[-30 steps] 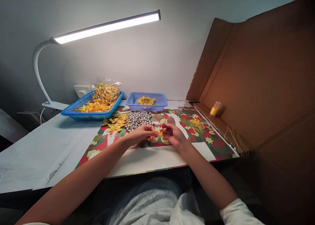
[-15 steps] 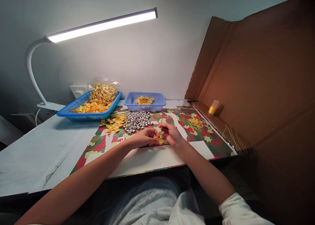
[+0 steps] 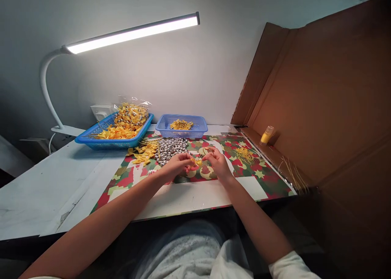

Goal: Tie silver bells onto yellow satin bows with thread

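Between my two hands, above the patterned mat [image 3: 259, 174], is a small yellow ribbon bow [image 3: 198, 162]. The fingers of my left hand [image 3: 180, 165] pinch it from the left. My right hand [image 3: 217, 163] is closed at the bow's right side, thumb and forefinger together; any thin tie between them is too small to make out. Just beyond my left hand lies a heap of silver bells [image 3: 171, 149]. Yellow ribbon bows with thin stems [image 3: 144, 152] are piled left of the bells. A tangle of thin yellow ties [image 3: 244, 154] lies right of my right hand.
A blue basket [image 3: 114, 144] holds yellow bows and a clear bag of bows and bells. Behind the bells stands a lilac-blue basket [image 3: 161, 128] with yellow pieces. Cardboard [image 3: 320, 95] walls the right side, near a small yellow-filled bottle [image 3: 266, 135]. A lamp [image 3: 134, 32] hangs above.
Both hands have lifted slightly away from me, and the bow has risen with them. My right hand has moved a little right, its fingertips now at the bow's side.
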Motion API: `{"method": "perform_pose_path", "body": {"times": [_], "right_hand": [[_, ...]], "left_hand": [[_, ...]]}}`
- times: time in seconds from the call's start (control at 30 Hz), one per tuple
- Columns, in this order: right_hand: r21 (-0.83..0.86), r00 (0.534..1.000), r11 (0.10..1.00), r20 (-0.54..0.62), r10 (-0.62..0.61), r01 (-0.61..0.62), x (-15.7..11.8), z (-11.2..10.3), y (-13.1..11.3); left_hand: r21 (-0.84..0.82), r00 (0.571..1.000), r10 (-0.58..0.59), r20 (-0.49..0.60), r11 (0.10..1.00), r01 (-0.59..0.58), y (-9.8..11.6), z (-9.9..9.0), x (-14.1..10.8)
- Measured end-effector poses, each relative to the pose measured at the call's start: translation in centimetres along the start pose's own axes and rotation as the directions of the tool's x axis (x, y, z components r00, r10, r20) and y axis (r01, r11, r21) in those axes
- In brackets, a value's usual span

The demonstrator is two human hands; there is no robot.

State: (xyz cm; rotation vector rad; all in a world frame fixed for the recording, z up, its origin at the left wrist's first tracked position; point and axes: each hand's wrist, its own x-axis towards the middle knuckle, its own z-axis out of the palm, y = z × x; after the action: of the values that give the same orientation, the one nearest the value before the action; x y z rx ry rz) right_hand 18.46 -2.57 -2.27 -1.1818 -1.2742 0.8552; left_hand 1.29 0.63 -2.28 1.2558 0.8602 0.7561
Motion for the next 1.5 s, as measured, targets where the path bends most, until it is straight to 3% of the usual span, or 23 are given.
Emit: {"method": "perform_pose_path", "body": {"times": [0.23, 0.5, 0.97, 1.13, 1.3, 1.5], "right_hand": [[-0.324, 0.985, 0.931, 0.095, -0.142, 0.166, -0.7, 0.1, -0.4], [-0.438, 0.964, 0.859, 0.139, -0.226, 0.264, -1.0, 0.1, -0.3], [-0.486, 0.95, 0.817, 0.153, -0.271, 0.311, -1.3, 0.3, 0.0], [-0.513, 0.892, 0.735, 0.174, -0.417, 0.444, -1.5, 0.1, -0.2], [-0.568, 0.834, 0.633, 0.2, -0.513, 0.526, -1.8, 0.0, -0.3], [-0.577, 0.869, 0.66, 0.21, -0.449, 0.48, -2.0, 0.1, -0.7]], "left_hand": [[0.067, 0.981, 0.193, 0.017, 0.979, -0.194, 0.1, 0.1, -0.2], [0.177, 0.93, 0.356, 0.091, 0.913, -0.367, 0.4, 0.4, -0.7], [0.23, 0.908, 0.406, 0.099, 0.879, -0.418, 0.0, 0.3, -0.7], [0.165, 0.915, 0.402, 0.032, 0.901, -0.402, 0.2, 0.1, -0.4], [0.175, 0.867, 0.499, -0.014, 0.855, -0.489, 0.0, -0.1, -0.5], [0.231, 0.822, 0.569, -0.01, 0.801, -0.552, 0.0, 0.1, -0.7]]}}
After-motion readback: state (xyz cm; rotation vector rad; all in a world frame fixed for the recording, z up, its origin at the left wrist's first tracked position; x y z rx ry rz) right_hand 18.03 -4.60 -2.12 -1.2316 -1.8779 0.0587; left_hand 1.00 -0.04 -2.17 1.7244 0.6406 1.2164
